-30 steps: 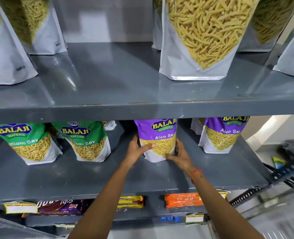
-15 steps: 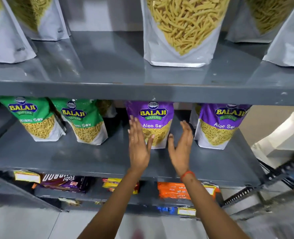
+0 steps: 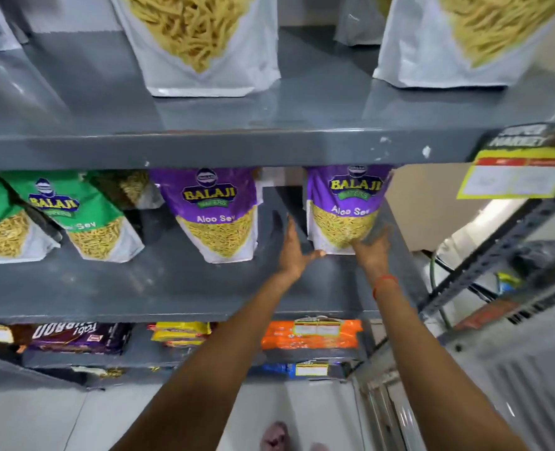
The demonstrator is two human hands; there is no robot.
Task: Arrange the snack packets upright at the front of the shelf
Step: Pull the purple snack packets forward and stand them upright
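Note:
Two purple Aloo Sev packets stand upright on the grey middle shelf (image 3: 139,288). One purple packet (image 3: 217,219) is mid-shelf, and the other (image 3: 344,203) is near the right end. My left hand (image 3: 294,252) lies along that right packet's left side, thumb at its bottom corner. My right hand (image 3: 370,245), blurred, presses on its lower right front. Two green sev packets (image 3: 84,222) (image 3: 2,229) lean at the left.
The upper shelf's front edge (image 3: 237,148) hangs just over the packet tops and carries large white pouches (image 3: 201,43) (image 3: 465,40). A yellow price tag (image 3: 517,170) sticks out at the right. Orange packs (image 3: 312,333) and dark purple packs (image 3: 77,336) lie on the shelf below.
Both hands let go of the middle purple packet, opened, and moved right to the right-hand purple packet. The view shifted right.

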